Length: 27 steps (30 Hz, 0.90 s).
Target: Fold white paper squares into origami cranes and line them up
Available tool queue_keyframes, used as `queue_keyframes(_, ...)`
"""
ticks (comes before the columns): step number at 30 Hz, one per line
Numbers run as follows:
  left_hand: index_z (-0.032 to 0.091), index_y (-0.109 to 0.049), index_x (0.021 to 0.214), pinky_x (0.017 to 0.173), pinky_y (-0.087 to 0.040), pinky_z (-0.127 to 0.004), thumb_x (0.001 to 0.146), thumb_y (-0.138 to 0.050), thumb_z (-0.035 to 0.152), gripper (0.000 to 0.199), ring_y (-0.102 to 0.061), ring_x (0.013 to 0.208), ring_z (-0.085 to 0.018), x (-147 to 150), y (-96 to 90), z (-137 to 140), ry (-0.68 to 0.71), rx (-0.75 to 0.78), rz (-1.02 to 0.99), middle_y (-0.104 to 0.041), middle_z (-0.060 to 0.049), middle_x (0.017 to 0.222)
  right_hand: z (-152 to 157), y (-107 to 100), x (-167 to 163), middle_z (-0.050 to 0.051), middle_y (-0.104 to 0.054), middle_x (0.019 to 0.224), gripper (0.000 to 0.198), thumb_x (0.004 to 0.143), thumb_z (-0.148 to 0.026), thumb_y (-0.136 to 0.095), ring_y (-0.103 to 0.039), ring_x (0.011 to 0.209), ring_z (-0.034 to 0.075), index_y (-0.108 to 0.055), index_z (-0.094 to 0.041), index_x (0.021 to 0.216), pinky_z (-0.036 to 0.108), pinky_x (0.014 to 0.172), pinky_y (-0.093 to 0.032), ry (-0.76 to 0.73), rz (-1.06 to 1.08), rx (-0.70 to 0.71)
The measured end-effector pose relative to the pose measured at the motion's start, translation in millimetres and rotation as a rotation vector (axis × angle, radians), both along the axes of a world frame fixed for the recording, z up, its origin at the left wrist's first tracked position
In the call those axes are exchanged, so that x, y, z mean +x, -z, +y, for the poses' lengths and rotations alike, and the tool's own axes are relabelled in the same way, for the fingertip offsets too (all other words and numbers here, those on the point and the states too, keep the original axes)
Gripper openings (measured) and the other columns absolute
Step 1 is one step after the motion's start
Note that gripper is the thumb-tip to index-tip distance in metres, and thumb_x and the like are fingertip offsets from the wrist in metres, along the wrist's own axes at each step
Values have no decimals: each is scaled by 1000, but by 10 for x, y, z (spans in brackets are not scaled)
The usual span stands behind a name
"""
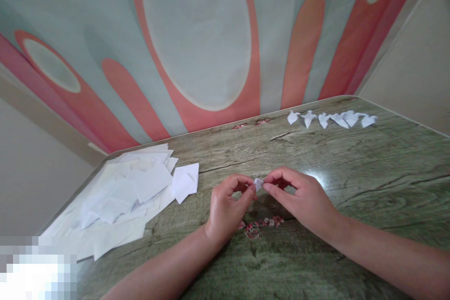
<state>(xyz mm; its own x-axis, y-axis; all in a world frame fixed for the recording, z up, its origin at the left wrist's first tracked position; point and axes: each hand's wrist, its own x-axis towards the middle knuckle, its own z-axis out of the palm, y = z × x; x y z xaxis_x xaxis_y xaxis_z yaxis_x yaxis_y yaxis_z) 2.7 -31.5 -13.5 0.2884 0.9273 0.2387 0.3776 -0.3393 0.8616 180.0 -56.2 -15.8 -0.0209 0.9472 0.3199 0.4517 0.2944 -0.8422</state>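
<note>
A small folded piece of white paper (258,183) is held up over the table between my two hands. My left hand (230,201) pinches its left side between thumb and forefinger. On the other side, the thumb and forefinger of my right hand (304,197) close on its right corner. The exact shape of the fold is too small to make out. Several folded white paper figures (323,120), like little birds, stand in a row at the far right of the table.
A big loose pile of white paper sheets (123,192) covers the table's left side. Beside it lie a few small paper squares (185,182). The wood-grain table (351,168) meets a patterned wall covering (197,33) at the back.
</note>
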Motion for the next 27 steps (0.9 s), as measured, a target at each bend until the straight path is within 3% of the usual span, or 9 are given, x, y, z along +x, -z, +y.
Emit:
queue_keyframes(9, 16, -63, 84, 69, -51, -26, 85, -62, 30, 14, -65, 65, -13, 2, 13, -4, -21, -29, -32, -67, -1, 72, -15, 57, 21, -2, -73, 82, 10, 86, -22, -59, -66, 73, 14, -69, -24, 89, 25, 67, -49, 10, -50, 90)
queue_keyframes(27, 16, -65, 84, 70, -48, -26, 86, -62, 29, 14, -63, 68, -13, -22, 25, 5, -6, 28, 16, -68, -1, 73, 13, 44, 32, -3, -70, 79, 7, 84, -21, -61, -62, 70, 13, -68, -24, 85, 25, 67, -46, -11, -53, 78)
